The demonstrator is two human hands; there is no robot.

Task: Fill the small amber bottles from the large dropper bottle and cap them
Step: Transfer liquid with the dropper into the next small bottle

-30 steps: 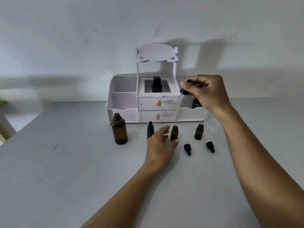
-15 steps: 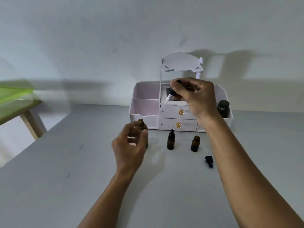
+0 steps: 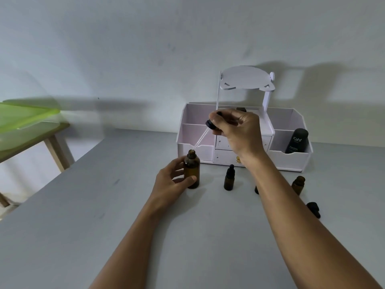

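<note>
— Head view, nearest first: what lies closest on the worktop (image 3: 104, 215)?

— Bare grey surface and both forearms reaching in. At the right, a loose black dropper cap (image 3: 313, 209) lies on its side beside the right forearm.

— And the left hand (image 3: 170, 185)?

— It is wrapped around the large amber bottle (image 3: 192, 171), thumb in front near the base, fingers (image 3: 177, 163) closed on the far side. The bottle stands upright on the worktop with its mouth uncovered.

— The small bottles?

— One small capped bottle (image 3: 229, 180) stands just right of the large one, its black dropper top on. An open small bottle (image 3: 298, 184) stands beyond the right forearm, no cap on it. Between them a dark piece shows at the edge of the arm; I cannot tell what it is.

— The right hand (image 3: 237, 130)?

— Raised above the bottles, fingers pinched shut on the black bulb of the dropper (image 3: 203, 136). Its clear glass tube slants down to the left, the tip just over the large bottle's mouth; touching or not, I cannot tell.

— Farthest back?

— A white organiser (image 3: 291, 161) with drawers against the wall, a black Kahf bottle (image 3: 296, 140) in its right compartment. Far left, a wooden side table (image 3: 56, 147) carries something green (image 3: 27, 115).
</note>
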